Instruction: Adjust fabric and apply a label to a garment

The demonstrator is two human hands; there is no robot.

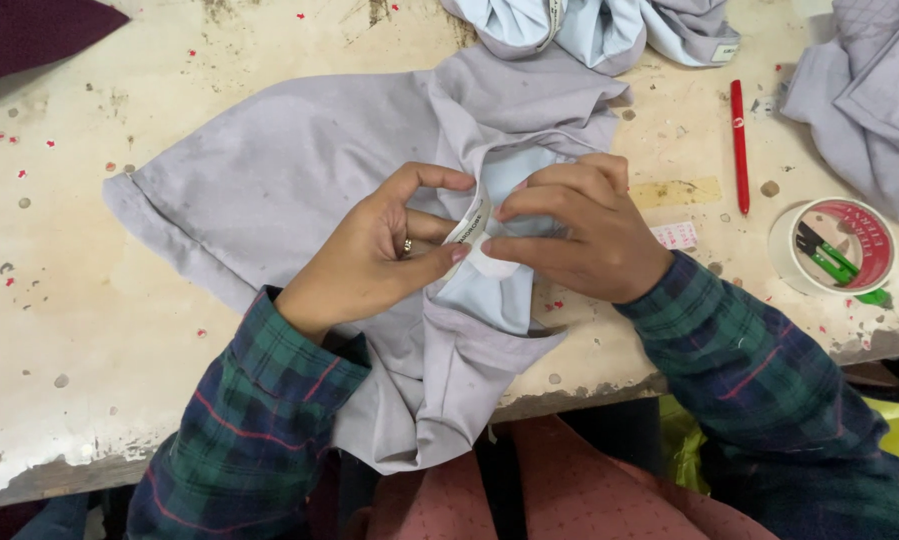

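A pale grey garment (289,170) lies spread across the worn table, with its light blue lining turned out at the middle. My left hand (374,255) pinches a small white label (469,225) sewn at the garment's opening, thumb and forefinger closed on it. My right hand (579,235) grips the same label and the blue lining from the right, fingers curled over the fabric. Both hands touch at the label. Part of the garment hangs over the table's near edge toward my lap.
A red pen (738,145) lies to the right. Near the right edge sits a white lid (835,246) holding green-handled snips. More grey and blue garments (589,25) are heaped at the back, another at the far right (869,90). Dark maroon cloth (29,30) lies back left.
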